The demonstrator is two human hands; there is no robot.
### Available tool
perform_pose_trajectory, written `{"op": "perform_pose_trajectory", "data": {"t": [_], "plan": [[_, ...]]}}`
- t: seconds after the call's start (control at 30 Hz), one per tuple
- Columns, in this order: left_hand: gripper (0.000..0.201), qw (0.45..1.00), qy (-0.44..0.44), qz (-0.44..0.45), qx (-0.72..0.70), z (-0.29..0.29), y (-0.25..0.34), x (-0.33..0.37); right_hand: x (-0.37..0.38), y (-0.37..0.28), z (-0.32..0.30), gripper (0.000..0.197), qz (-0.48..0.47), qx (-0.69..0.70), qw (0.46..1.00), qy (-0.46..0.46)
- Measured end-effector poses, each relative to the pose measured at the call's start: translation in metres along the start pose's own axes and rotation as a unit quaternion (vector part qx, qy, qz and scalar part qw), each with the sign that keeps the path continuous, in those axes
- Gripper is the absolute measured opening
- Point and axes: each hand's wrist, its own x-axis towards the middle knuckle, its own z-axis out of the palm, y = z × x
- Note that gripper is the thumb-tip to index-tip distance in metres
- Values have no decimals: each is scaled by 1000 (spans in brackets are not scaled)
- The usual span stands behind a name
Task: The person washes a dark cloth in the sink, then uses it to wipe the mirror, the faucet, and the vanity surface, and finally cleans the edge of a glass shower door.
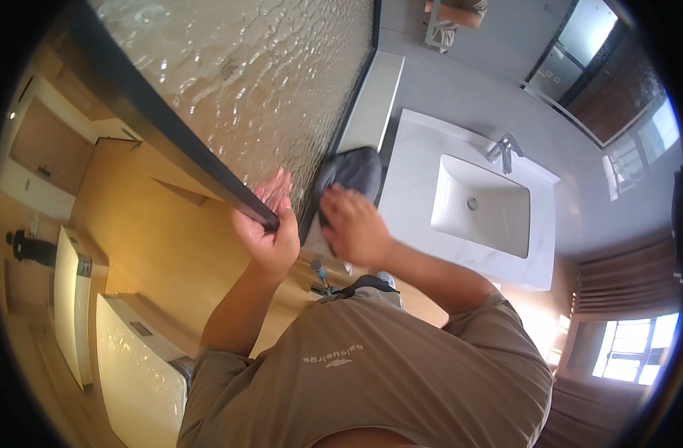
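Where the right hand (354, 225) lies: over the 6 o'clock edge of a dark soft item (356, 166), charcoal and slightly shiny, set beside the glass panel and overlapping a pale ledge; its exact kind cannot be told. All clock directions below are read from this item.
Right hand: fingers bent and somewhat spread, back upward, slightly blurred; contact appears to be at the fingertips, but whether they grip cannot be told.
Left hand (270, 233): at 8 o'clock, clasped about the end of a dark frame (200, 153), thumb on the near side and fingers nearly straight beyond it.
Glass panel (237, 75): rippled and translucent, spreading toward 10 and 11 o'clock, bordered by the dark frame.
Pale ledge (373, 97): a narrow strip running toward 12 and 1 o'clock.
Worktop (411, 213): white with faint veining, at 3 o'clock, just beside the item.
Basin (455, 213): white, rectangular, sunk in the worktop toward 4 o'clock, with a round drain.
Tap (506, 151): chrome, at 3 o'clock, behind the basin.
Curtain (625, 276) and window (640, 347): brown folds and bright panes, both near 4 o'clock.
Floor (147, 187): yellow-brown, well apart, toward 9 o'clock.
Person's top (386, 373): brown, short-sleeved, at 6 o'clock.
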Motion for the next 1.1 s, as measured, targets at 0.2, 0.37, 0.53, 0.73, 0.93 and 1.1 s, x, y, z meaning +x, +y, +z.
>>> {"op": "perform_pose_trajectory", "data": {"t": [0.2, 0.37, 0.53, 0.73, 0.93, 1.1], "plan": [[41, 999, 21, -23, -24, -1, 0, -5, -15, 10, -19, 58, -99, 55, 993, -43], [32, 997, 34, -59, 24, -16, 6, -18, 51, 111, -9, 56, -28, -6, 998, -50], [38, 991, 120, -56, 18, -6, 13, -25, 171, 297, 3, 54, 35, -131, 990, -28], [38, 978, 186, -51, 77, -8, 8, -32, 240, 359, -3, 57, 126, -130, 983, 11], [33, 964, 213, -99, 124, -4, 14, -28, 200, 322, -2, 56, 28, -91, 995, 12], [32, 970, 191, -79, 126, -3, 13, -20, 76, 140, -3, 50, -56, 121, 990, -38]]}}
